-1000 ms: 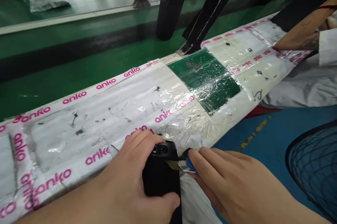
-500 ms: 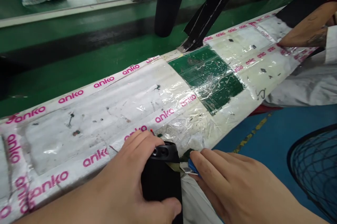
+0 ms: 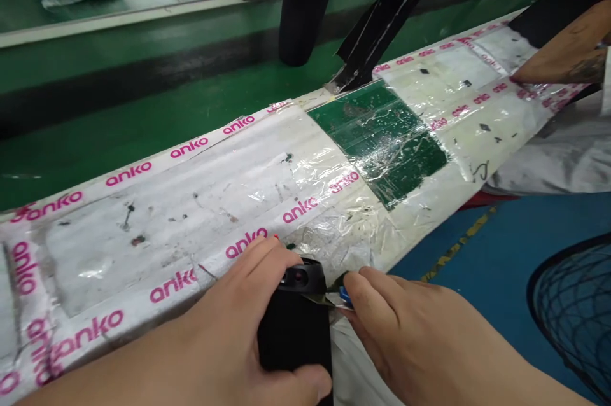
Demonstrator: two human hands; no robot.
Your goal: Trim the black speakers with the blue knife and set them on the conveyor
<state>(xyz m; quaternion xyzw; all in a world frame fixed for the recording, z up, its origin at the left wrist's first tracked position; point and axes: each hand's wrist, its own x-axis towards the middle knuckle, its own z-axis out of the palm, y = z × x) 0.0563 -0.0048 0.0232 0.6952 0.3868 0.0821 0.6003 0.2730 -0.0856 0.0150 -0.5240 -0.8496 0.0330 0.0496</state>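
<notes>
Your right hand point(image 3: 410, 323) has tilted the blue cutter point(image 3: 345, 296) slightly, its grip closed round the handle, blade point(image 3: 319, 298) against the black device point(image 3: 294, 333) near its lensed end. Your left hand point(image 3: 243, 304) wraps it, apparently bracing it for the blade, by the taped bench point(image 3: 214, 202).

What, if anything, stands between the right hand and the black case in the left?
Only the blue cutter-like tool that the right hand holds; its tip overlaps the black case near its upper end. Nothing else visible blocks that gap; the left hand grips the opposite side.
</notes>
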